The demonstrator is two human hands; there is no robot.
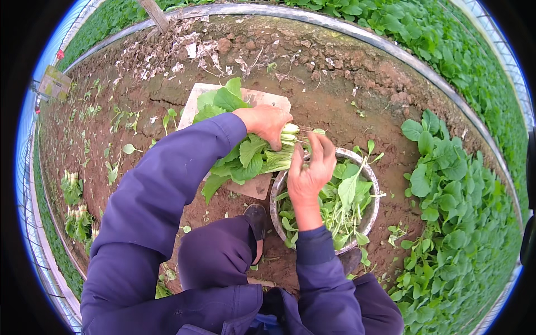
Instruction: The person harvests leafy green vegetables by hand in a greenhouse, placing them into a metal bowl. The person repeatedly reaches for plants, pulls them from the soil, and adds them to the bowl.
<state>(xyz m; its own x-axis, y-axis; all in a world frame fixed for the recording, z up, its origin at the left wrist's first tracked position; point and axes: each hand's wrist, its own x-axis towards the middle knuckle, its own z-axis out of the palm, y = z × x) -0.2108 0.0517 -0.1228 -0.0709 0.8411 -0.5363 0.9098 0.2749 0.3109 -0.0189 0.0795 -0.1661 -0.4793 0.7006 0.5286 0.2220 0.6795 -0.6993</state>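
Note:
My left hand [268,123] grips a bunch of leafy greens [251,155] near its pale stem ends, over a flat board [256,186] on the soil. The leaves spread to the left and towards me. My right hand [310,169] is at the cut stem ends, its fingers raised and curved beside thin stalks or roots; whether it pinches any of them cannot be told. Below my right hand stands a round basin [374,176] with a speckled rim, holding loose green leaves and stems [345,192].
Growing greens [452,197] stand at the right. Tied bunches of greens [72,187] lie on the soil at the far left. A wooden post [155,16] and dry leaves [205,48] are at the back. My shoe [256,222] is just below the board.

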